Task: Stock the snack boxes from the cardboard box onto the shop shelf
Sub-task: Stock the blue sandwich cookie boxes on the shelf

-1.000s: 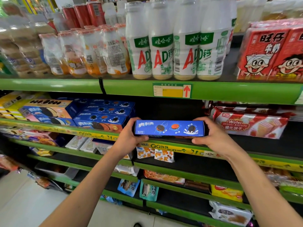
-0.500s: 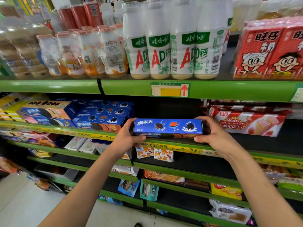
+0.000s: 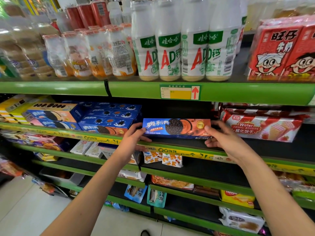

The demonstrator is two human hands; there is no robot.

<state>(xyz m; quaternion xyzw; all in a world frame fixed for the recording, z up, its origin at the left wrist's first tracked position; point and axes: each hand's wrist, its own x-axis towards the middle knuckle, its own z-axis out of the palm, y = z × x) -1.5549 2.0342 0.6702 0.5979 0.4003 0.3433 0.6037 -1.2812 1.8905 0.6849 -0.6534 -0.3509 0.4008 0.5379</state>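
Here, I note green metal shop shelf (image 3: 187,151), yellow-edged; glossy blue cardboard snack box (image 3: 176,127) lies flat there; left hand (image 3: 132,142) and right hand (image 3: 226,142) pinch its ends; wrapped wafer pack (image 3: 262,126) beside.

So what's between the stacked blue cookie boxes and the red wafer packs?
In the head view, the cookie box, held by the left hand and right hand.

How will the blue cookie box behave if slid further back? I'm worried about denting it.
The blue cookie box looks like stiff cardboard, so it should probably slide flat without flexing. Long and low, it seems unlikely to tip. The biscuits inside may crack if rammed.
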